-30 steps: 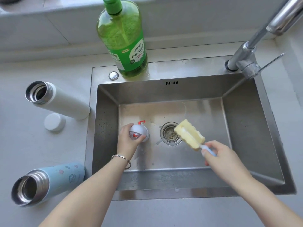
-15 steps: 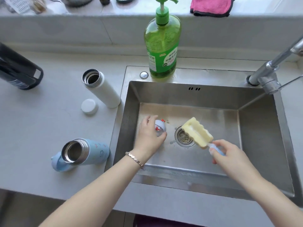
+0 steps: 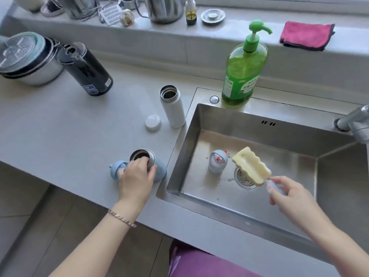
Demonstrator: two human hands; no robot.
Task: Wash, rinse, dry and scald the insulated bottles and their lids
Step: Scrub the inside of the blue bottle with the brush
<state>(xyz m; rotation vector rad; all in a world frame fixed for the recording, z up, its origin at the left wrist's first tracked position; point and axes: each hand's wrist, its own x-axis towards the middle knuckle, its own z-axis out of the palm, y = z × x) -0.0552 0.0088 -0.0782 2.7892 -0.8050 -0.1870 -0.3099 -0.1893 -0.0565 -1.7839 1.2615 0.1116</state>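
Note:
A light blue insulated bottle [image 3: 160, 170] stands open on the counter left of the sink. My left hand [image 3: 135, 176] grips it around the steel neck. Beside it lies a blue lid part [image 3: 115, 168]. A grey-blue lid [image 3: 217, 161] with a red piece stands on the sink floor near the drain [image 3: 244, 179]. My right hand [image 3: 289, 194] holds the blue handle of a yellow sponge brush [image 3: 251, 165] above the drain. A white bottle [image 3: 172, 105] stands open further back, its white cap [image 3: 152, 122] next to it.
Green dish soap pump bottle [image 3: 242, 66] on the sink rim [image 3: 201, 94]; tap [image 3: 355, 120] at right. A black bottle [image 3: 84, 67] and a pot [image 3: 26, 56] are at the counter's left. Pink cloth [image 3: 306, 36] and steel ware lie on the sill.
My left hand let go of the grey-blue lid in the sink and moved left onto the blue bottle. The view swung left and back. The brush stays over the drain.

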